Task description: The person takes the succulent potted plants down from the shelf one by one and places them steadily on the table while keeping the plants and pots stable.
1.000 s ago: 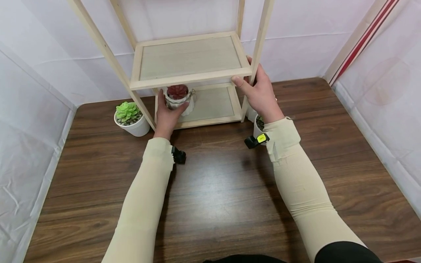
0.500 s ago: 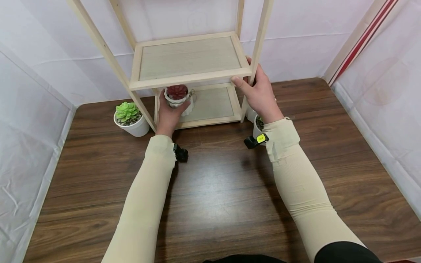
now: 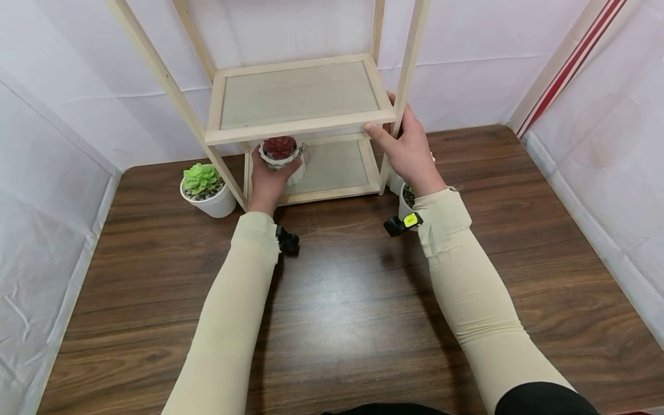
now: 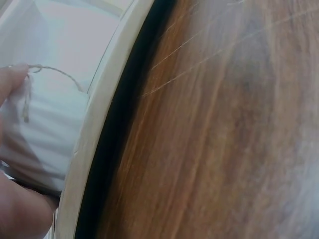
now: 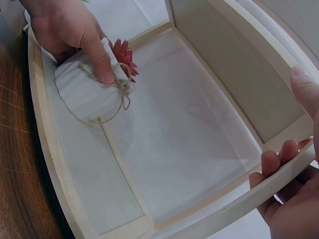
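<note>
In the head view my left hand (image 3: 267,181) holds a potted succulent low in the wooden shelf rack (image 3: 301,124), at the left end of the bottom shelf (image 3: 339,167). The plant's red leaves (image 5: 124,59) rise from a white, wrapped-looking pot (image 5: 82,94) tied with a twine bow (image 5: 123,88). My thumb lies across the pot's near side; the far fingers are mostly hidden. With my right hand (image 3: 412,153) I grip the rack's right front post, thumb by the corner of the middle shelf and fingers curled round behind, as the right wrist view shows.
Left of the rack, a green succulent (image 3: 199,178) stands in a white pot (image 3: 219,204). Another small potted plant (image 3: 407,199) is partly hidden under my right wrist. The rack stands on a dark wooden table (image 3: 332,300), with white sheeting (image 3: 467,63) behind.
My left hand and forearm have shifted slightly right and forward, the hand staying around the pot. My right hand keeps its grip on the post.
</note>
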The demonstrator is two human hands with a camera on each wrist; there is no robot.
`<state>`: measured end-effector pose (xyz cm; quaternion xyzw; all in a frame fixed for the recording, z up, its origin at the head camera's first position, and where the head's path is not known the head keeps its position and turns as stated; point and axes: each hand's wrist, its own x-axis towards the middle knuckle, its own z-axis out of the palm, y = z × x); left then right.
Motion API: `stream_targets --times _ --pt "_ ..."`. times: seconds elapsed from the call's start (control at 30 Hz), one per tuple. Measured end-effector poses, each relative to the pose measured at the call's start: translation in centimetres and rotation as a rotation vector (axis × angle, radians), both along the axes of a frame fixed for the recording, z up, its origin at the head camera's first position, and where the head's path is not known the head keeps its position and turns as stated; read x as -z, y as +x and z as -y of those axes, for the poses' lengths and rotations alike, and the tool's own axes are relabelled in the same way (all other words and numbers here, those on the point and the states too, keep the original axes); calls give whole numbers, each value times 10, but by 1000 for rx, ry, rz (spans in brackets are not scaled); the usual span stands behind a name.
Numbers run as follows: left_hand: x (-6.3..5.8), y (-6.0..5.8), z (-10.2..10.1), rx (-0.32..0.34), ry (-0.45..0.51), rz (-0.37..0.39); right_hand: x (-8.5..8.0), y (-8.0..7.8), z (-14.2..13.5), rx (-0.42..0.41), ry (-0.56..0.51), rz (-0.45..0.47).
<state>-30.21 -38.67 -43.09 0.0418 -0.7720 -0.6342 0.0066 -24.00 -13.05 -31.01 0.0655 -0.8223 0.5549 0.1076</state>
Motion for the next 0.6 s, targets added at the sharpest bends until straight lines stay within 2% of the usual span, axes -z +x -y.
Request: stream_targets --times 0.17,0.43,0.6 --pt "1 0 0 -10 4 -10 1 -1 0 -6 20 -9" --pt "3 -1 4 -16 -19 22 1 -2 2 -2 22 0" --pt "3 0 6 -20 -29 8 3 -3 3 -6 9 -8"
